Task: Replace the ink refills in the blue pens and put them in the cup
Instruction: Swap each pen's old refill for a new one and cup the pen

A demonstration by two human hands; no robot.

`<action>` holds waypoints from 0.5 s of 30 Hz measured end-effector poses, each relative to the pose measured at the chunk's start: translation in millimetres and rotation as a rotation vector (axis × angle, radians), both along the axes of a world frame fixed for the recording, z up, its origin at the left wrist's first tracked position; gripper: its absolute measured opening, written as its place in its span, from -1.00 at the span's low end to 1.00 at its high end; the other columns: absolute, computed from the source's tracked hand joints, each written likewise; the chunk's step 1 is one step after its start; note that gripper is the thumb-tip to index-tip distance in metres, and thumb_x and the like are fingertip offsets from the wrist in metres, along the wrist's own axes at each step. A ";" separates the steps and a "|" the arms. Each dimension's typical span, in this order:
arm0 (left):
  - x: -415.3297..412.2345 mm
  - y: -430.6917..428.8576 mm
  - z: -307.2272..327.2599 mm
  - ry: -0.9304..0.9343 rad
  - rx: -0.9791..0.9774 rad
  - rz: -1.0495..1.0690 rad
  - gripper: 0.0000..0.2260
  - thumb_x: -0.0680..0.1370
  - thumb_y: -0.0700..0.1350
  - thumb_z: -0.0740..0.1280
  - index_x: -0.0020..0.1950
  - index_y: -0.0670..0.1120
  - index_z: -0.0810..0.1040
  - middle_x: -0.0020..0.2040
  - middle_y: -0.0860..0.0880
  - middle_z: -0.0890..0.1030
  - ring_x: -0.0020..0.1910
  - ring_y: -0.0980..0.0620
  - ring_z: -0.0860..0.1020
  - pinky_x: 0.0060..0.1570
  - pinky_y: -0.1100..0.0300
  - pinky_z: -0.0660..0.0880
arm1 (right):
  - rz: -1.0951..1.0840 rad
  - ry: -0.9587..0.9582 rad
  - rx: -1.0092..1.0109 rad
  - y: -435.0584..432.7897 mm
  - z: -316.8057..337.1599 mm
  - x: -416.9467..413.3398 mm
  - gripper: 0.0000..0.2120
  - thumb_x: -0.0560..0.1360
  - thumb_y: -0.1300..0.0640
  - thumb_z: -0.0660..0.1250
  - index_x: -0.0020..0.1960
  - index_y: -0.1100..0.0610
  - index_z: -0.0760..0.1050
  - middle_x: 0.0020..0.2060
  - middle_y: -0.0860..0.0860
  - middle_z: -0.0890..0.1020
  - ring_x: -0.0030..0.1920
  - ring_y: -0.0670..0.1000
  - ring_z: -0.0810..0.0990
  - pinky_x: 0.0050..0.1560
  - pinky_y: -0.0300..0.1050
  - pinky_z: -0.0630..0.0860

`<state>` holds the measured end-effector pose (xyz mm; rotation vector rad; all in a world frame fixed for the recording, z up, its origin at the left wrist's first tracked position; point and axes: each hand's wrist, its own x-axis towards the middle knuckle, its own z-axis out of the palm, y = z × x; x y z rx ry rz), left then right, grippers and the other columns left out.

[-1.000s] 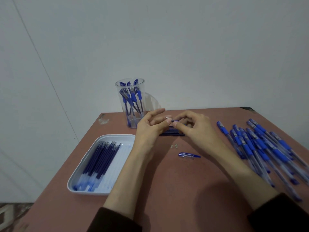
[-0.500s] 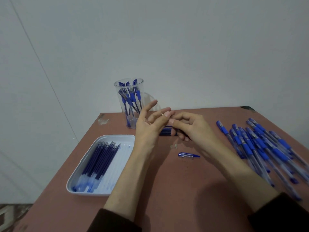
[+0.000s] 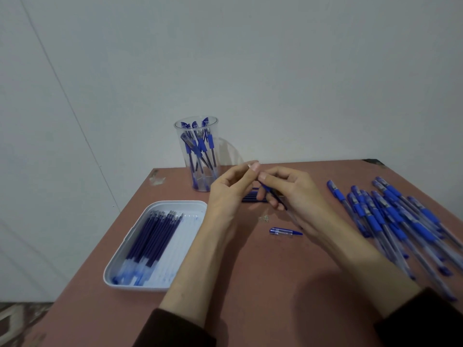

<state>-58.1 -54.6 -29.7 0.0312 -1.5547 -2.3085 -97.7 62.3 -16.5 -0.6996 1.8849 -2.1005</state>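
Two hands meet above the far middle of the table (image 3: 250,284). The right hand (image 3: 293,191) has its fingers curled round a slim blue pen shaft (image 3: 271,192), which tilts down toward the person; whether it is a bare refill or a barrel cannot be told. The left hand (image 3: 230,191) pinches a small pale piece (image 3: 249,166) between thumb and forefinger, just beside the shaft's upper end. The clear cup (image 3: 198,156) stands upright behind the left hand, holding several pens. A white tray (image 3: 175,202) at left holds refills (image 3: 152,236). One pen cap (image 3: 284,231) lies near the right wrist. A pile of blue pens (image 3: 390,221) lies at right.
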 end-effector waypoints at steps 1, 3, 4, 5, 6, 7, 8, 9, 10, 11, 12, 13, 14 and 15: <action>-0.9 -1.6 0.1 0.000 -0.015 0.014 -0.63 0.39 0.06 0.52 0.01 -0.18 0.61 -0.21 -0.26 0.53 -0.04 -0.48 0.53 0.12 -0.39 0.43 | -0.006 -0.019 -0.018 0.4 0.3 -0.3 -0.87 0.53 0.20 0.31 -0.14 0.22 0.58 -0.42 0.11 0.56 -0.50 -0.06 0.35 -0.47 -0.20 0.22; -0.3 -2.6 0.5 0.020 -0.042 0.014 -0.58 0.38 0.08 0.52 0.02 -0.21 0.62 -0.19 -0.24 0.54 0.07 -0.53 0.47 0.14 -0.41 0.41 | -0.013 -0.040 -0.032 1.5 0.7 -0.6 -0.85 0.53 0.18 0.30 -0.13 0.24 0.57 -0.41 0.11 0.57 -0.50 -0.06 0.36 -0.50 -0.24 0.22; 1.0 -2.5 1.6 0.024 -0.061 0.004 -0.59 0.40 0.08 0.50 0.03 -0.24 0.61 -0.22 -0.22 0.55 0.07 -0.53 0.48 0.14 -0.40 0.41 | -0.013 -0.046 -0.031 1.7 0.3 -1.0 -0.84 0.53 0.17 0.30 -0.13 0.25 0.57 -0.40 0.11 0.57 -0.50 -0.06 0.36 -0.51 -0.25 0.23; 1.8 -2.8 2.6 0.022 -0.070 -0.012 -0.61 0.43 0.06 0.48 0.03 -0.25 0.61 -0.25 -0.20 0.56 0.05 -0.51 0.50 0.14 -0.38 0.42 | -0.009 -0.052 -0.029 2.0 0.4 -1.0 -0.83 0.53 0.16 0.30 -0.12 0.25 0.57 -0.40 0.11 0.58 -0.50 -0.07 0.35 -0.51 -0.25 0.23; 2.0 -3.1 2.6 0.015 -0.087 -0.010 -0.64 0.46 0.03 0.45 0.03 -0.26 0.61 -0.28 -0.18 0.56 0.01 -0.47 0.54 0.14 -0.34 0.44 | -0.001 -0.061 -0.029 2.2 0.2 -1.3 -0.83 0.53 0.16 0.30 -0.13 0.25 0.57 -0.40 0.12 0.58 -0.51 -0.07 0.35 -0.51 -0.24 0.22; 1.8 -3.8 2.2 0.009 -0.103 0.001 -0.69 0.49 -0.01 0.42 0.02 -0.26 0.61 -0.32 -0.17 0.55 -0.08 -0.38 0.58 0.13 -0.27 0.49 | 0.015 -0.077 -0.035 2.5 0.0 -1.6 -0.82 0.53 0.15 0.29 -0.13 0.25 0.57 -0.39 0.13 0.57 -0.51 -0.07 0.34 -0.51 -0.23 0.20; 3.3 -2.7 3.7 0.004 -0.110 0.005 -0.75 0.53 -0.05 0.37 0.00 -0.25 0.62 -0.36 -0.16 0.52 -0.19 -0.27 0.60 0.06 -0.16 0.54 | 0.037 -0.099 -0.045 2.8 -0.1 -1.7 -0.82 0.54 0.15 0.29 -0.14 0.26 0.56 -0.39 0.13 0.57 -0.52 -0.07 0.32 -0.50 -0.22 0.18; 4.1 -2.2 4.4 0.000 -0.107 -0.001 -0.79 0.55 -0.08 0.34 -0.02 -0.24 0.61 -0.39 -0.16 0.48 -0.28 -0.18 0.59 -0.04 -0.05 0.57 | 0.056 -0.117 -0.054 3.3 0.2 -1.6 -0.82 0.54 0.15 0.28 -0.14 0.26 0.55 -0.39 0.13 0.57 -0.52 -0.07 0.31 -0.50 -0.21 0.16; 5.8 -0.8 6.2 0.005 -0.100 -0.012 -0.81 0.56 -0.10 0.32 -0.03 -0.23 0.61 -0.40 -0.17 0.45 -0.32 -0.14 0.58 -0.10 0.00 0.56 | 0.062 -0.123 -0.056 3.5 0.7 -2.0 -0.82 0.54 0.15 0.28 -0.14 0.26 0.55 -0.39 0.13 0.56 -0.52 -0.06 0.31 -0.51 -0.21 0.15; 6.6 0.9 7.0 0.008 -0.085 -0.024 -0.81 0.56 -0.09 0.32 -0.03 -0.22 0.61 -0.39 -0.17 0.45 -0.31 -0.14 0.57 -0.10 0.00 0.56 | 0.051 -0.113 -0.049 3.9 1.2 -2.4 -0.82 0.53 0.15 0.29 -0.15 0.25 0.56 -0.39 0.13 0.57 -0.52 -0.06 0.31 -0.52 -0.22 0.15; 6.2 2.1 6.6 0.002 -0.079 -0.021 -0.80 0.55 -0.08 0.34 -0.03 -0.21 0.62 -0.37 -0.18 0.46 -0.29 -0.15 0.58 -0.07 -0.03 0.56 | 0.031 -0.091 -0.036 4.1 1.5 -3.2 -0.82 0.53 0.15 0.29 -0.15 0.25 0.56 -0.40 0.12 0.57 -0.52 -0.06 0.31 -0.52 -0.23 0.15; 5.5 2.4 5.7 -0.003 -0.073 -0.013 -0.80 0.54 -0.07 0.35 -0.04 -0.21 0.62 -0.36 -0.18 0.48 -0.28 -0.15 0.59 -0.07 -0.03 0.57 | 0.012 -0.066 -0.021 4.1 1.8 -3.6 -0.82 0.53 0.15 0.30 -0.15 0.25 0.57 -0.40 0.12 0.57 -0.51 -0.06 0.31 -0.53 -0.23 0.16; 6.1 2.8 6.2 0.005 -0.072 0.003 -0.79 0.54 -0.08 0.36 -0.05 -0.23 0.62 -0.36 -0.19 0.50 -0.29 -0.15 0.60 -0.12 0.00 0.59 | 0.001 -0.049 -0.010 3.8 2.3 -4.0 -0.83 0.53 0.15 0.30 -0.15 0.24 0.58 -0.40 0.13 0.57 -0.51 -0.06 0.32 -0.52 -0.23 0.17; 6.3 2.7 6.0 0.015 -0.057 -0.002 -0.78 0.54 -0.10 0.36 -0.05 -0.27 0.60 -0.37 -0.20 0.50 -0.30 -0.18 0.61 -0.15 -0.02 0.60 | 0.004 -0.044 -0.006 3.8 2.5 -4.1 -0.83 0.53 0.16 0.31 -0.16 0.23 0.58 -0.40 0.13 0.57 -0.52 -0.06 0.32 -0.52 -0.23 0.17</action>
